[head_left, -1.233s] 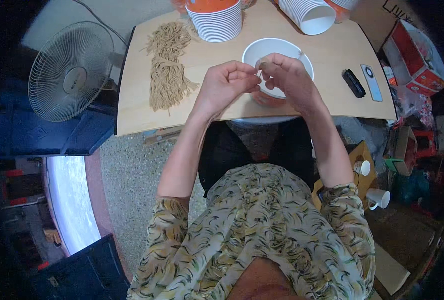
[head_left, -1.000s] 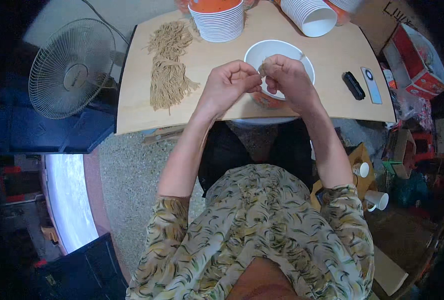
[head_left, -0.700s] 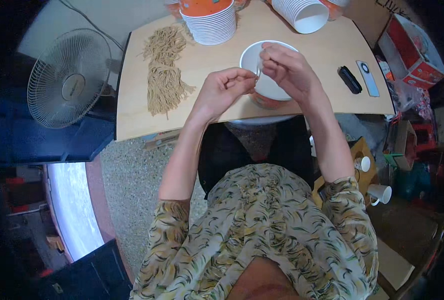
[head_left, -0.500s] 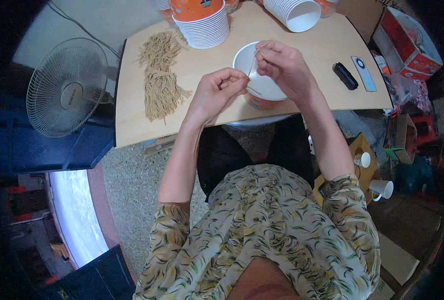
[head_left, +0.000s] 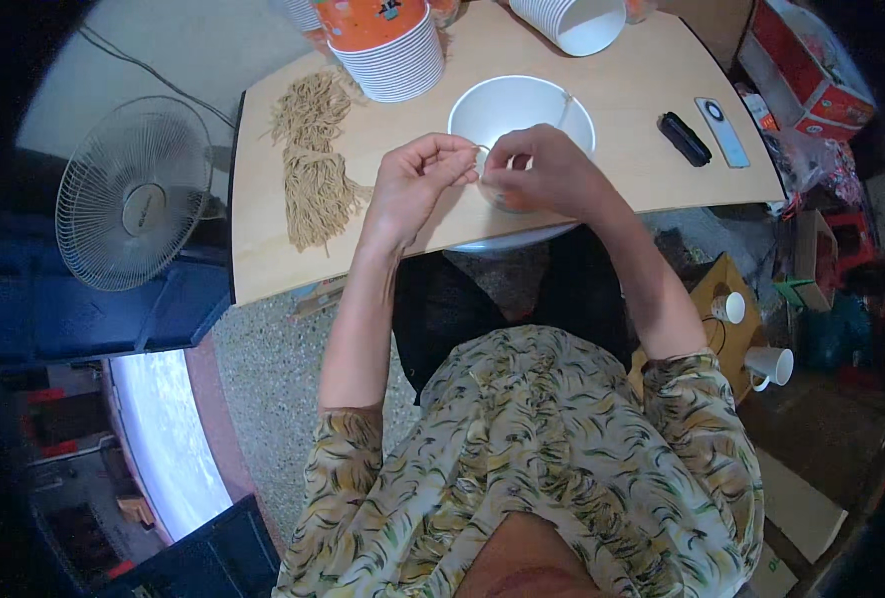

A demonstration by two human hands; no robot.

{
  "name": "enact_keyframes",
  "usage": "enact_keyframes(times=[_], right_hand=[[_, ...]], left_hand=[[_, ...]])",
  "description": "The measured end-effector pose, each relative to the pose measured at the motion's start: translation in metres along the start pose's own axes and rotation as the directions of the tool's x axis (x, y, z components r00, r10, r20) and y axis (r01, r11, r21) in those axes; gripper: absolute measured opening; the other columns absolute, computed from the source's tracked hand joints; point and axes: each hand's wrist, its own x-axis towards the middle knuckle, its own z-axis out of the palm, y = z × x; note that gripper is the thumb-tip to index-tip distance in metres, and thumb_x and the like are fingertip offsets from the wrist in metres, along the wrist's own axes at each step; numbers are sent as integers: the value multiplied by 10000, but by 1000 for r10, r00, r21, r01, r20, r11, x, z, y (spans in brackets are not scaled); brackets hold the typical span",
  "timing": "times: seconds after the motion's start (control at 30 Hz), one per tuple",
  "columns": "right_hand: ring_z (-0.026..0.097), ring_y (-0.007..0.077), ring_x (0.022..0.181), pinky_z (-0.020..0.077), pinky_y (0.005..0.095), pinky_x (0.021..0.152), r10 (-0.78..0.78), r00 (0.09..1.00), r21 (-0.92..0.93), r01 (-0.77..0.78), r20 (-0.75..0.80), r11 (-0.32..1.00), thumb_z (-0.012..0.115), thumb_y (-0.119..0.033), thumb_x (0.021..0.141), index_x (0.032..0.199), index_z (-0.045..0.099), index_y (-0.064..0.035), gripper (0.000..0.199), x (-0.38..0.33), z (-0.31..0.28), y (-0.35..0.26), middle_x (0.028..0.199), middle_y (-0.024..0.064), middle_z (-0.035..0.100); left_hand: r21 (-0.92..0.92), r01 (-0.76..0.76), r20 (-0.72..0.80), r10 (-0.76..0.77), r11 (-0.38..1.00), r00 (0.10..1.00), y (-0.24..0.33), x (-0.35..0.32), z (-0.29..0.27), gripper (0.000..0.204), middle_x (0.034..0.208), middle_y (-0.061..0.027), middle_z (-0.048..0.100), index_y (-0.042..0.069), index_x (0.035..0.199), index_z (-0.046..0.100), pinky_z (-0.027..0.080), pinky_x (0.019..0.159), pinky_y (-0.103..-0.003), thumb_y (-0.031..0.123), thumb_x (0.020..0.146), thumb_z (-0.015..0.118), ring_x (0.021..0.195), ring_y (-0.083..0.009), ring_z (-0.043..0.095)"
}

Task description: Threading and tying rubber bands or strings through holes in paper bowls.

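Observation:
A white-lined paper bucket (head_left: 507, 100) stands open at the table's front edge, its outside mostly hidden by my hands. At its near rim, my left hand (head_left: 417, 179) pinches a thin tan cord (head_left: 483, 149) between thumb and fingers. Facing it, my right hand (head_left: 547, 174) is closed in a pinch by the same cord, its fingertips close to those of the left. A short bit of cord (head_left: 566, 104) shows at the bucket's far right rim. Left of my hands lie two bundles of tan cords (head_left: 318, 194) with loose ends.
A stack of orange-and-white paper buckets (head_left: 387, 65) stands at the back, and another stack (head_left: 572, 25) lies on its side. A black oblong object (head_left: 685, 139) and a phone (head_left: 723, 132) lie at the right. A fan (head_left: 138, 199) stands left of the table (head_left: 263, 269).
My right hand has come down and left from above the bucket to beside my left hand. The cord stretched between them now forms a small loop. The bucket's opening shows more.

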Motion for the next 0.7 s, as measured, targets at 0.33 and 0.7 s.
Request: enact_keyframes(times=[0.33, 0.7], right_hand=[[625, 161, 841, 511, 307, 729, -191, 972, 209, 216, -133, 954, 641, -124, 888, 963, 626, -3, 143, -1, -4, 12, 905, 74, 663], [496, 28, 688, 419, 221, 605, -106, 991, 475, 57, 77, 878, 610, -86, 935, 933, 585, -13, 77, 9, -12, 13, 733, -42, 554]], left_hand=[[22, 1, 27, -2, 1000, 1000, -1, 0, -8, 169, 888, -32, 677, -3, 1050, 667, 519, 779, -217, 112, 926, 655, 816, -86, 639], [105, 88, 83, -97, 991, 992, 12, 1, -7, 183, 914, -59, 685, -12, 1053, 627, 528, 711, -224, 146, 968, 597, 795, -113, 675]])
